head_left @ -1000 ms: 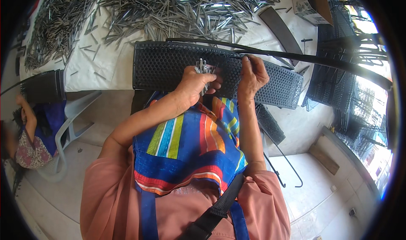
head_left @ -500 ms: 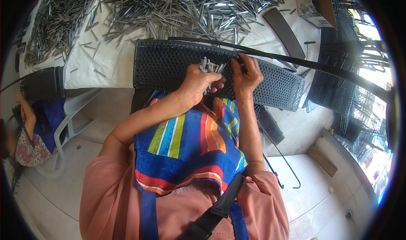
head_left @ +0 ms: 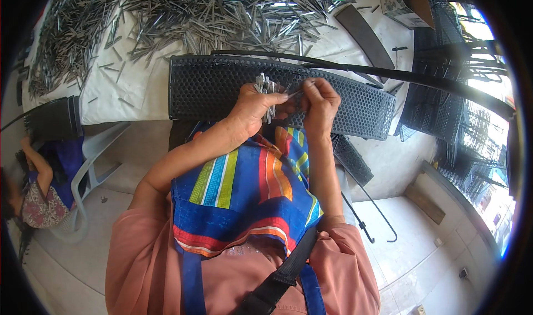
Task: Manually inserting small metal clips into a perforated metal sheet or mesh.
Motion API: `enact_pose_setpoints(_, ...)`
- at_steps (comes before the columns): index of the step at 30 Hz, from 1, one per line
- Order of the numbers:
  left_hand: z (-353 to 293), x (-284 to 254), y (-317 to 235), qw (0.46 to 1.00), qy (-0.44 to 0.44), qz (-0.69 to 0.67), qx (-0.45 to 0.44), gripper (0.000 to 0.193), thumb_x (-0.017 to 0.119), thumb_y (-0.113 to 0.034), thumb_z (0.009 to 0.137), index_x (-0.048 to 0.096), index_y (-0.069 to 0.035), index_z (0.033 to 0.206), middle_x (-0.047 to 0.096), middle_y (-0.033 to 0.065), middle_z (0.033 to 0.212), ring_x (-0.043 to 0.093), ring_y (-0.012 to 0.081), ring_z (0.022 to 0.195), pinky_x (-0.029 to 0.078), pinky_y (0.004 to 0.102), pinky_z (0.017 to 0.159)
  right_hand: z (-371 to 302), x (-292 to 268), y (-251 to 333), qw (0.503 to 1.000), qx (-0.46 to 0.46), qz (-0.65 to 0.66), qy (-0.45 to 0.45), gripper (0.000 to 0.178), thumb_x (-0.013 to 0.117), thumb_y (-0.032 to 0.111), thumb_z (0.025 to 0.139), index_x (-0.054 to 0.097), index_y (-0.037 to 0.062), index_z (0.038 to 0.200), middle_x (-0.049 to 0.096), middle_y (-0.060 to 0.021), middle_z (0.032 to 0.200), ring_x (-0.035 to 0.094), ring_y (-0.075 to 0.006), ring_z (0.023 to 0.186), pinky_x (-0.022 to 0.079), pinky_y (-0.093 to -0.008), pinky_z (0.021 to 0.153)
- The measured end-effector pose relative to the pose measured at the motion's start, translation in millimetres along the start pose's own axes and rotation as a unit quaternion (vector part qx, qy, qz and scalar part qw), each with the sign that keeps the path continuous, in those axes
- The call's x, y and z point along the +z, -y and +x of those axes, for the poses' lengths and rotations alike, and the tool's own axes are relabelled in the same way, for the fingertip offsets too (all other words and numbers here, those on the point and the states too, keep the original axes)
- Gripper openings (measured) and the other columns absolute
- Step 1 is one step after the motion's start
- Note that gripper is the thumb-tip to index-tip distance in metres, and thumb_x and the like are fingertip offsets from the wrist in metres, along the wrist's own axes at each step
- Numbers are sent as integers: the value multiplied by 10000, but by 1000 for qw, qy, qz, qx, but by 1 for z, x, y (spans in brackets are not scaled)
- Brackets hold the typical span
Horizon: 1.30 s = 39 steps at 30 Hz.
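Note:
My left hand (head_left: 252,106) is closed around a bundle of short, thin metal strips (head_left: 266,85), their ends sticking up past the thumb. Close beside it, my right hand (head_left: 321,105) pinches one thin metal strip (head_left: 295,93) between thumb and fingertips, its end near the left thumb. Both hands are over a long black perforated panel (head_left: 208,90), which lies along the table's front edge above my lap. The left fingers' tips are partly hidden behind the bundle.
A wide heap of loose metal strips (head_left: 189,20) covers the back of the white table (head_left: 111,106). A long dark bar (head_left: 422,80) crosses the panel's far edge. A curved dark plate (head_left: 363,34) and a cardboard box (head_left: 408,6) are at right. Another person (head_left: 41,193) sits at left.
My right hand has drawn back from the panel's far edge toward me and now pinches a strip near the left hand. The left hand keeps its bundle. The view has shifted slightly.

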<state>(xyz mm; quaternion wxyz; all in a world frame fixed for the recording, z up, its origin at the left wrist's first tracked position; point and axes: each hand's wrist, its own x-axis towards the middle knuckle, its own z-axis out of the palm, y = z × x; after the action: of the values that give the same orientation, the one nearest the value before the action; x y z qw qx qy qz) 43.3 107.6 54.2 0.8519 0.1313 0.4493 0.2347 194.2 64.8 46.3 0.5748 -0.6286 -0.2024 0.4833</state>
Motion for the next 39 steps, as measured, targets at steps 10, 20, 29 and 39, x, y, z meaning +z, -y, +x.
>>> enact_pose_setpoints(10, 8, 0, 8, 1000, 18, 14, -13, 165, 588, 3, 823, 649, 67, 963, 684, 181, 859, 681, 258, 730, 561, 324, 626, 27, -15, -16, 889, -319, -312, -106, 129, 666, -24, 798, 666, 19, 920, 658, -66, 753, 576, -111, 584, 449, -233, 529)
enact_pose_setpoints(20, 13, 5, 11, 999, 38, -9, -11, 147, 606, -6, 819, 651, 41, 950, 681, 150, 854, 678, 248, 724, 548, 326, 603, -8, -7, 6, 874, -280, -396, -34, 163, 666, 29, 785, 675, 16, 947, 624, -75, 887, 605, -155, 698, 477, -269, 609)
enact_pose_setpoints(29, 3, 17, 4, 992, -5, 106, -71, 202, 570, -20, 831, 626, -52, 1022, 695, 121, 902, 676, 188, 735, 521, 303, 582, 11, -23, -7, 966, -203, -71, -141, 60, 669, 13, 829, 641, 3, 881, 601, 26, 700, 502, -35, 585, 391, -176, 528)
enact_pose_setpoints(39, 9, 20, 8, 996, 5, 80, -26, 123, 573, -1, 801, 640, -21, 902, 680, 102, 788, 656, 185, 654, 487, 285, 513, 23, -19, -3, 876, -333, -328, -119, 138, 715, -23, 733, 655, 21, 851, 645, -76, 783, 601, -135, 628, 463, -241, 567)
